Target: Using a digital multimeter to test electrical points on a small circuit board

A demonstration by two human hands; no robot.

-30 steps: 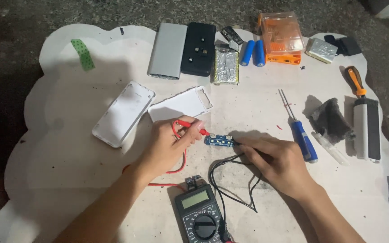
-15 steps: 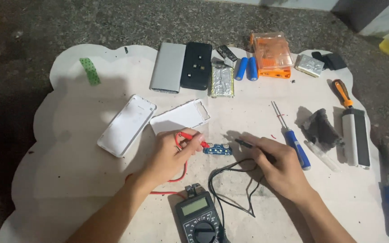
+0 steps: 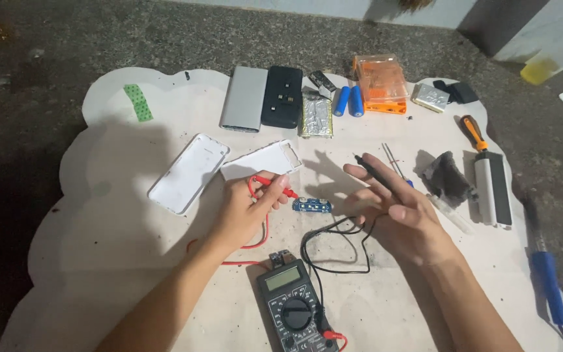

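— What are the hands doing?
— The left hand [image 3: 245,208] pinches the red probe [image 3: 274,185], tip aimed right at the small blue circuit board [image 3: 312,206]. The right hand [image 3: 402,212], fingers loosely spread, holds the black probe [image 3: 376,175] lifted, pointing up-left.
— And the board?
— Flat on the white mat [image 3: 99,215], long axis left-right, above the multimeter [image 3: 291,303].

The multimeter's screen [image 3: 282,278] is a small grey-green rectangle on a dark body, just below the left hand [image 3: 245,212]. Far above the right hand [image 3: 399,215] sits an orange see-through plastic box [image 3: 380,83]. Beside it lies a small silver foil packet [image 3: 430,97].
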